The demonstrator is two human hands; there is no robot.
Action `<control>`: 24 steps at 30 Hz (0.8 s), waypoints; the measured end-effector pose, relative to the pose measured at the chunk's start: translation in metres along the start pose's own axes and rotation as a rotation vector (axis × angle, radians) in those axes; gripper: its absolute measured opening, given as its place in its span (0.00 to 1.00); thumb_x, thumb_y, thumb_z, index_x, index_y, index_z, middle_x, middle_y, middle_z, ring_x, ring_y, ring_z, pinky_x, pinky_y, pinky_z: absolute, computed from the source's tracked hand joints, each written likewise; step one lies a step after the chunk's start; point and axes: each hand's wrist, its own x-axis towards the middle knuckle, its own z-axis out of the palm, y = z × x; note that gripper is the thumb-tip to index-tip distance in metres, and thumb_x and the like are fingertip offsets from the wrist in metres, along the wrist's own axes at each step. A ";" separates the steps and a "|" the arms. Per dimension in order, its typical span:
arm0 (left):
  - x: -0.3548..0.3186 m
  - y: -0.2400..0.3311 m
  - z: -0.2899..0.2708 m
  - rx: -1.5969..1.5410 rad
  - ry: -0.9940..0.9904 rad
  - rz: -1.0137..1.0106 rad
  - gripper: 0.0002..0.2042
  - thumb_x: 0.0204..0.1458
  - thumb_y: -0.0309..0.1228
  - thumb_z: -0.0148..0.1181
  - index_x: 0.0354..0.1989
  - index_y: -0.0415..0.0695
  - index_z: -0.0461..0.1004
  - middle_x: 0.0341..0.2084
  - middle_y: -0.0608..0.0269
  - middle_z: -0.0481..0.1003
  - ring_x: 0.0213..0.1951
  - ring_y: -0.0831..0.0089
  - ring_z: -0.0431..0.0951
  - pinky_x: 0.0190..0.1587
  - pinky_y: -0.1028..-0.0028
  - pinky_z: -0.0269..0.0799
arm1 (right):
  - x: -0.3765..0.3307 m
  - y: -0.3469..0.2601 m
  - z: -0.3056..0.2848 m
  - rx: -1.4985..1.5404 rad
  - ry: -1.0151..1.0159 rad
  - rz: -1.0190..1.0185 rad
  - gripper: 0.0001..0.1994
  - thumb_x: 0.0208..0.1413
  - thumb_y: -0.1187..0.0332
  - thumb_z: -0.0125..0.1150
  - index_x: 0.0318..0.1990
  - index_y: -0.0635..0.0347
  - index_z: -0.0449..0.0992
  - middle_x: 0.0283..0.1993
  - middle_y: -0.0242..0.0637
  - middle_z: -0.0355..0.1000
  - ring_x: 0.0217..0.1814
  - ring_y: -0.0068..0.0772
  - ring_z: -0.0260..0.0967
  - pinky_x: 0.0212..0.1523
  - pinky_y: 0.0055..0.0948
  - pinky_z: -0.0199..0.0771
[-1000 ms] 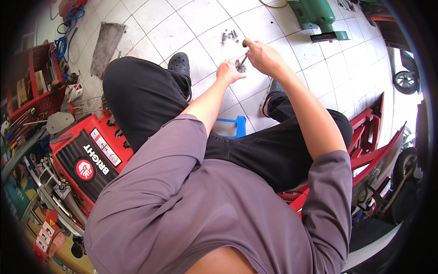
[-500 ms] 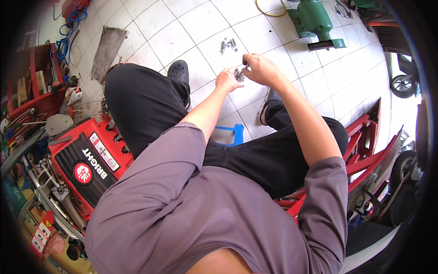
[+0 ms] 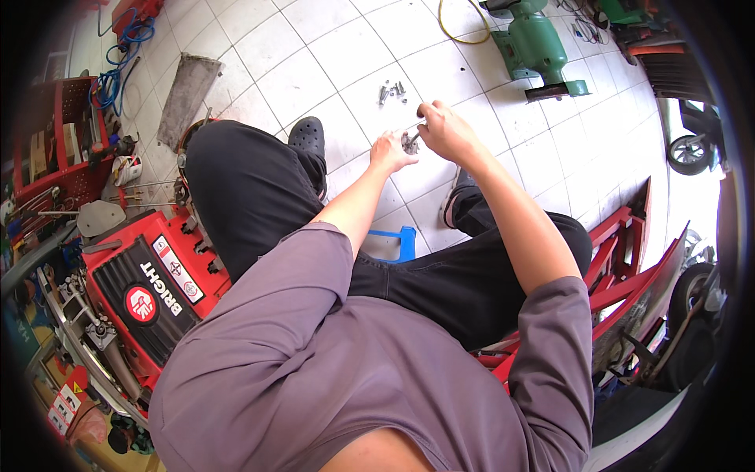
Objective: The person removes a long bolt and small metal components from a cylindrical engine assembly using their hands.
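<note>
Out over the tiled floor, my left hand [image 3: 388, 152] is closed around a small grey metal part [image 3: 409, 144], whose exact kind is too small to make out. My right hand [image 3: 446, 132] is just to its right, fingers pinched on a thin metal rod [image 3: 418, 135] that points down at the part. Whether the rod is a tool or a bolt I cannot tell. Beyond both hands, several loose bolts [image 3: 383, 95] lie in a small group on the white tiles.
A blue stool [image 3: 406, 243] shows between my legs. Far right stands a green bench grinder [image 3: 541, 47], with a yellow hose [image 3: 464, 39] beside it. At left are a red and black machine [image 3: 149, 287], a grey plate [image 3: 187, 98] and a red tool rack [image 3: 55, 134]. Red metal frames [image 3: 621, 244] lie at right.
The thin rod in my right hand now shows clearly, reaching to the metal part. Both hands stay close together; the whole view has shifted slightly.
</note>
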 end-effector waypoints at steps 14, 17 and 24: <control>-0.002 0.003 -0.005 0.043 -0.039 -0.048 0.34 0.30 0.48 0.72 0.51 0.52 0.75 0.45 0.54 0.75 0.49 0.59 0.76 0.52 0.63 0.74 | 0.001 0.001 -0.001 0.018 -0.069 0.021 0.08 0.51 0.72 0.55 0.36 0.64 0.77 0.37 0.53 0.75 0.42 0.53 0.74 0.42 0.46 0.74; -0.001 0.001 -0.003 0.050 -0.038 -0.041 0.34 0.30 0.48 0.72 0.52 0.52 0.75 0.45 0.54 0.75 0.49 0.59 0.76 0.52 0.63 0.74 | 0.002 0.004 0.000 0.004 -0.081 -0.027 0.08 0.51 0.74 0.53 0.36 0.63 0.77 0.37 0.51 0.75 0.42 0.53 0.74 0.42 0.46 0.74; -0.003 0.002 -0.004 0.055 -0.066 -0.044 0.34 0.30 0.47 0.72 0.52 0.52 0.74 0.45 0.54 0.74 0.50 0.59 0.76 0.53 0.63 0.74 | 0.002 0.006 0.003 -0.019 0.055 -0.079 0.06 0.51 0.75 0.52 0.33 0.66 0.75 0.36 0.50 0.74 0.40 0.53 0.74 0.41 0.43 0.74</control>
